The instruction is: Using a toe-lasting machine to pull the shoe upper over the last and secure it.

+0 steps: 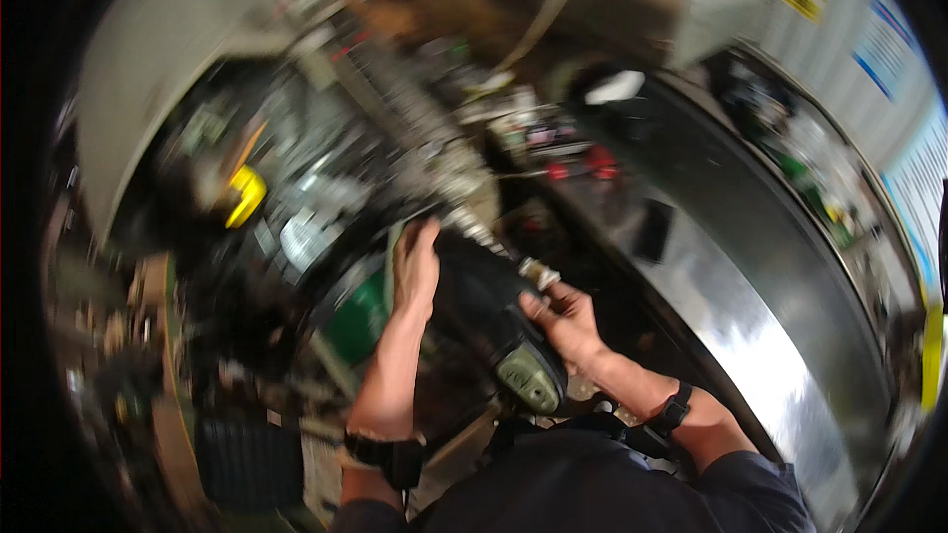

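Between my hands is a long black object (484, 301) with a rounded near end and an olive-coloured panel (530, 378) on it; its kind is unclear. My left hand (419, 271) is closed along its left side, fingers pointing away from me, the grip partly hidden. My right hand (565, 323) grips its right edge, thumb on top. A small pale piece (538, 273) lies at the right fingertips; whether it is held too, I cannot tell. Left of the black object, below my left hand, shows a green container (357, 321). Motion blurs much of the picture.
To the right runs a long metal bench (741, 321) with a dark flat rectangular thing (653, 230) on it. A bin-like pile of clear plastic and scrap (316, 207) lies at the left, with a yellow object (247, 195). A shelf of small items (805, 148) stands beyond the bench.
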`<action>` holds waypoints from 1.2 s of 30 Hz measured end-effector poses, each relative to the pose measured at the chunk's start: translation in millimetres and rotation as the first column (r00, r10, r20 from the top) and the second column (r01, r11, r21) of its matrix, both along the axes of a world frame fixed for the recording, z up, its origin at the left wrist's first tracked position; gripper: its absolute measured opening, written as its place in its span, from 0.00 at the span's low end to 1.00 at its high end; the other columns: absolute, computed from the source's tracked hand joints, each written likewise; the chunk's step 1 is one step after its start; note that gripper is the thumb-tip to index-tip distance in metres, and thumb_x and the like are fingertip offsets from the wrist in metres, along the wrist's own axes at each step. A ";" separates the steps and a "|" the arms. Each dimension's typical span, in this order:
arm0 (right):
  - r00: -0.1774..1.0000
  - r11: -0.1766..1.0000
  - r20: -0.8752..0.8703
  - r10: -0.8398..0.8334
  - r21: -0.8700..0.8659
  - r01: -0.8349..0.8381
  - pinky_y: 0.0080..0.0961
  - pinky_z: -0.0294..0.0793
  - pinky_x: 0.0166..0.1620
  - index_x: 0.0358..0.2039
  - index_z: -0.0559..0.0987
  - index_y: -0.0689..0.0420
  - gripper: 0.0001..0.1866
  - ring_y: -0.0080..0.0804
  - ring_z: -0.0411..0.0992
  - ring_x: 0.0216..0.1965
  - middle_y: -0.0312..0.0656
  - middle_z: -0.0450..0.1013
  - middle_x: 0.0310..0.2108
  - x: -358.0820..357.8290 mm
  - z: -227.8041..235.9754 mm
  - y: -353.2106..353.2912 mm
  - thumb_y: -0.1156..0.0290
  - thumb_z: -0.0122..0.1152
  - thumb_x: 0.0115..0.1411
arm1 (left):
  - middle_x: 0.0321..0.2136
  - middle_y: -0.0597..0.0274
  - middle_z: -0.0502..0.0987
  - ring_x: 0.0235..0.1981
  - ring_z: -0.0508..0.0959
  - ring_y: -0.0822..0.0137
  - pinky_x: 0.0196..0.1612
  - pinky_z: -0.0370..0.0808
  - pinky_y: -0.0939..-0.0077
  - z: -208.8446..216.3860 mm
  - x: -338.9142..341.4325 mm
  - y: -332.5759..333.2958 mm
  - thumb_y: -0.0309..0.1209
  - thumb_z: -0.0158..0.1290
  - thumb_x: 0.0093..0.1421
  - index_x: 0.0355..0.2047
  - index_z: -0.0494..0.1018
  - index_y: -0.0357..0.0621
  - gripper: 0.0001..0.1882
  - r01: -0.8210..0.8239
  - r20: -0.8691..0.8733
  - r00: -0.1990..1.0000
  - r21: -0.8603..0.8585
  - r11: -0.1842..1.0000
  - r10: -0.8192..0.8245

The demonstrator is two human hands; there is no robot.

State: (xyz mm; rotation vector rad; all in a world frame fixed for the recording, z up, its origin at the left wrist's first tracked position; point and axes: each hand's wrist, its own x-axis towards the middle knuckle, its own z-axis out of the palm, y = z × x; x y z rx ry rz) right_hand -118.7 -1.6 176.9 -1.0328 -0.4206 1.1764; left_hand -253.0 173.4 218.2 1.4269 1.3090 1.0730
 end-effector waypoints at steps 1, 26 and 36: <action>0.999 0.998 -0.008 0.038 0.044 -0.037 0.22 0.79 0.40 0.48 0.79 0.64 0.13 0.22 0.78 0.36 0.40 0.81 0.39 -21.1 5.1 15.1 0.73 0.64 0.65 | 0.38 0.59 0.79 0.41 0.74 0.69 0.49 0.69 0.73 20.9 -33.7 5.4 0.41 0.53 0.66 0.43 0.77 0.32 0.20 0.075 -0.007 0.997 -0.045 0.996 -0.075; 0.982 0.988 -0.115 0.152 -0.007 -0.153 0.32 0.60 0.65 0.54 0.77 0.63 0.20 0.33 0.54 0.67 0.50 0.71 0.57 -225.9 -28.9 233.5 0.74 0.65 0.61 | 0.49 0.57 0.80 0.48 0.79 0.57 0.56 0.74 0.60 -28.2 -225.5 29.1 0.44 0.43 0.70 0.50 0.76 0.43 0.21 -0.064 0.764 0.317 -0.574 0.816 0.562; 0.991 0.991 -0.028 0.134 -0.022 -0.135 0.31 0.29 0.74 0.54 0.75 0.64 0.22 0.28 0.63 0.62 0.43 0.75 0.54 -232.4 -8.8 241.8 0.73 0.65 0.59 | 0.45 0.58 0.81 0.44 0.81 0.59 0.52 0.77 0.62 -27.8 -227.1 44.6 0.43 0.43 0.70 0.49 0.77 0.43 0.20 -0.028 0.767 0.276 -0.596 0.802 0.580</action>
